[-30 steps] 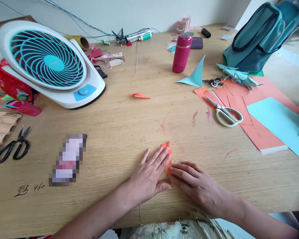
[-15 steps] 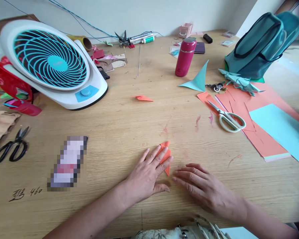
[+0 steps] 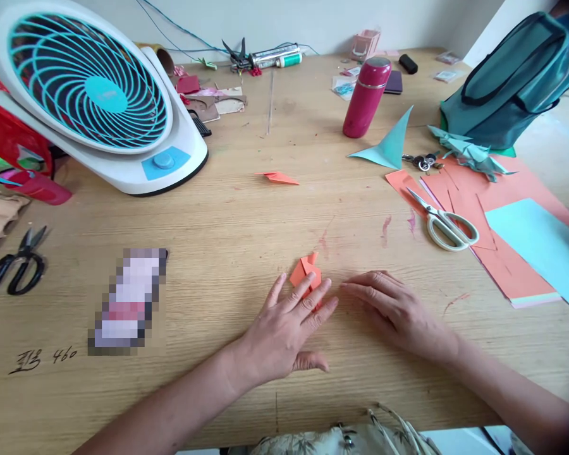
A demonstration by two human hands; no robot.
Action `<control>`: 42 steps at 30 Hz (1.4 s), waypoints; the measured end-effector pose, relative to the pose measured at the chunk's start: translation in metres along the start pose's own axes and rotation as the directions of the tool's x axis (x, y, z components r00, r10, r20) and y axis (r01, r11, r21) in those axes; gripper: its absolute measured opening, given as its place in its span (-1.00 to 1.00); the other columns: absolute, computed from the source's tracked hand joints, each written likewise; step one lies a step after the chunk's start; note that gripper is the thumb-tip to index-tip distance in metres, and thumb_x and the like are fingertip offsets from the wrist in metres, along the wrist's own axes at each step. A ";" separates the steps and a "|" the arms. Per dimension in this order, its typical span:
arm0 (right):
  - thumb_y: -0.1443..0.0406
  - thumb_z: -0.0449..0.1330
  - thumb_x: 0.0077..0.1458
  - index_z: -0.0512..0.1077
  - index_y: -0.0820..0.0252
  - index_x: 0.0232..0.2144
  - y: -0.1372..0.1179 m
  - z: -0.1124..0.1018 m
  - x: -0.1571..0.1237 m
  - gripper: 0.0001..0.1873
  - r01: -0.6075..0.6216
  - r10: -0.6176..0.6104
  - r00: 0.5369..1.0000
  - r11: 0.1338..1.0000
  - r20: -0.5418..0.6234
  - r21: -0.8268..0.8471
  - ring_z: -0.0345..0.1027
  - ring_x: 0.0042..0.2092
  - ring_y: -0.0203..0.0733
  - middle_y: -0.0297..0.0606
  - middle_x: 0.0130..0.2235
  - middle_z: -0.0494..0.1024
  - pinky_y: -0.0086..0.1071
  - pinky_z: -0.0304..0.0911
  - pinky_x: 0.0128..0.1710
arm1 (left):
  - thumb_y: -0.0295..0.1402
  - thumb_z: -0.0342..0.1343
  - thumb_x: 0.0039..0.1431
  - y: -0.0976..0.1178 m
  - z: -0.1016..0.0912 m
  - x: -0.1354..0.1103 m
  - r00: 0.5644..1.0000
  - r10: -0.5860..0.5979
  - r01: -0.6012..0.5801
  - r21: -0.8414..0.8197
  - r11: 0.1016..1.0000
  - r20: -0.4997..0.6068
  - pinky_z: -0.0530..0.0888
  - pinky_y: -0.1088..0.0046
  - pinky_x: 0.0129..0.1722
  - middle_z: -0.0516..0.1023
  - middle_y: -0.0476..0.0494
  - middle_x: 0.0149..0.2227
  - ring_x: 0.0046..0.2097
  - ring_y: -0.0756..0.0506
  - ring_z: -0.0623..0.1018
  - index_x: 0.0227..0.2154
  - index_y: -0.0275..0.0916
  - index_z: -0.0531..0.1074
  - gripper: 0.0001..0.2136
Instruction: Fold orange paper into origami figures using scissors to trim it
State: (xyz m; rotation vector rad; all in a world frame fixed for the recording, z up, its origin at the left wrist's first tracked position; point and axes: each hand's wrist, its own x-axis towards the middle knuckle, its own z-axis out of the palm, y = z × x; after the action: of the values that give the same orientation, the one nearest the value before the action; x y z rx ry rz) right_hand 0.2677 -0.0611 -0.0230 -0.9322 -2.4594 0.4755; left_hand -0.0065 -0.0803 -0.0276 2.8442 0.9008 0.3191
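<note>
A small folded piece of orange paper (image 3: pixel 308 272) lies on the wooden table before me. Spread fingers of my left hand (image 3: pixel 289 328) rest over its lower part and partly hide it; the upper folds show beyond the fingertips. My right hand (image 3: pixel 393 309) is on the table just to the right, apart from the paper, its fingers stretched toward it and close together, nothing visible in them. Farther up the table sits a second folded orange paper piece (image 3: pixel 278 178), narrow and pointed.
White-handled scissors (image 3: pixel 450 229) lie partly over orange sheets (image 3: pixel 521 268) at right. A blue sheet (image 3: pixel 540 243), folded blue paper (image 3: pixel 391 148), keys (image 3: pixel 425 163), a pink bottle (image 3: pixel 367 98) and a teal bag (image 3: pixel 497 82) are nearby. Leftward stand a fan (image 3: pixel 171 161), a blurred-out phone-like object (image 3: pixel 133 284) and black scissors (image 3: pixel 23 262).
The left hand's fingers have shifted off the paper's top, so more of its folds show. The right hand has moved slightly up and to the right. The whole view has shifted a little.
</note>
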 end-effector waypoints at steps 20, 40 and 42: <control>0.41 0.04 0.34 0.45 0.17 0.04 0.002 0.009 0.006 -0.70 -0.089 0.090 0.996 0.995 -0.007 0.043 0.42 -0.15 -0.10 -0.09 -0.13 0.54 -0.19 0.37 -0.14 | -0.59 0.03 0.28 -0.011 0.002 -0.001 0.936 -0.190 0.127 -0.218 0.968 -0.298 0.55 0.18 0.07 0.63 -0.23 -0.07 -0.01 -0.16 0.58 -0.06 -0.30 0.47 -0.76; 0.28 0.17 0.17 0.47 0.28 -0.35 0.109 0.059 0.270 -0.85 -0.296 0.345 0.919 0.923 -0.189 0.245 0.32 -0.08 0.01 -0.04 -0.20 0.49 -0.19 0.19 -0.05 | -0.54 -0.04 0.32 -0.013 0.003 -0.001 0.931 -0.233 0.148 -0.292 0.945 -0.280 0.48 0.21 -0.01 0.54 -0.17 -0.23 -0.14 -0.12 0.51 -0.18 -0.26 0.44 -0.84; 0.14 0.13 0.22 0.42 0.24 -0.46 0.108 0.056 0.264 -0.68 -0.311 0.383 0.908 0.887 -0.169 0.340 0.32 -0.24 -0.11 -0.16 -0.36 0.46 -0.29 0.19 -0.22 | -0.54 -0.03 0.32 -0.014 0.002 -0.001 0.930 -0.241 0.147 -0.319 0.936 -0.279 0.47 0.21 0.01 0.54 -0.16 -0.22 -0.14 -0.12 0.51 -0.18 -0.26 0.43 -0.84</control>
State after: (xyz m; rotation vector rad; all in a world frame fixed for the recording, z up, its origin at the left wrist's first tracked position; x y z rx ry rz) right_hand 0.1200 0.1890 -0.0417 -1.2245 -1.9387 0.7974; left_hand -0.0145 -0.0699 -0.0323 2.4451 1.0809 0.8247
